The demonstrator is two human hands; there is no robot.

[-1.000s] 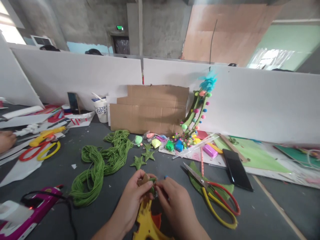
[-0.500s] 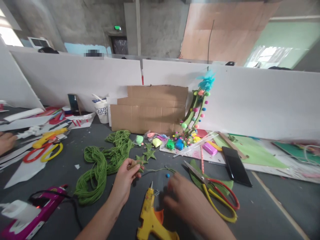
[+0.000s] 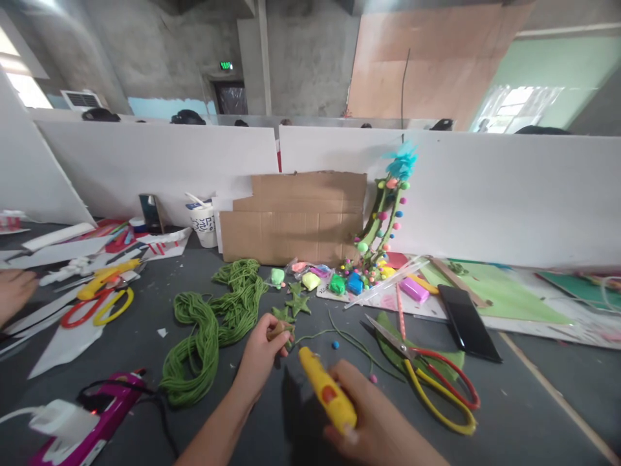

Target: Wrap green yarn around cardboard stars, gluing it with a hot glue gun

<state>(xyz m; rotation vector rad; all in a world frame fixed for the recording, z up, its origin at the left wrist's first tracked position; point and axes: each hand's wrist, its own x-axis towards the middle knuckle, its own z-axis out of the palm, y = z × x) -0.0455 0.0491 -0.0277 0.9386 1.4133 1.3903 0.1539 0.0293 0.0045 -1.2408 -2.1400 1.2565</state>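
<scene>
My left hand (image 3: 264, 349) is closed on a small star, partly brown and partly wound with green yarn; my fingers hide much of it. A loose strand of green yarn (image 3: 356, 338) trails from it to the right across the table. My right hand (image 3: 359, 395) grips a yellow glue gun (image 3: 326, 387), its nozzle end raised toward the star. Just beyond my left hand lie green yarn-covered stars (image 3: 297, 303). A large heap of green yarn (image 3: 194, 362) is to the left. Between the glue gun and the scissors (image 3: 422, 369) are a blue bead (image 3: 335, 345) and a pink bead (image 3: 373, 379).
A brown cardboard sheet (image 3: 301, 220) leans at the back beside a green decorated stem (image 3: 376, 220). A black phone (image 3: 468, 320) lies right. A magenta power strip (image 3: 104, 414) is front left. Another person's hand (image 3: 17, 291) shows at the left edge, near other scissors (image 3: 99, 307).
My right hand has taken the glue gun off the table and lifted it toward my left hand. The yarn strand now lies loose to the right. The view has shifted slightly.
</scene>
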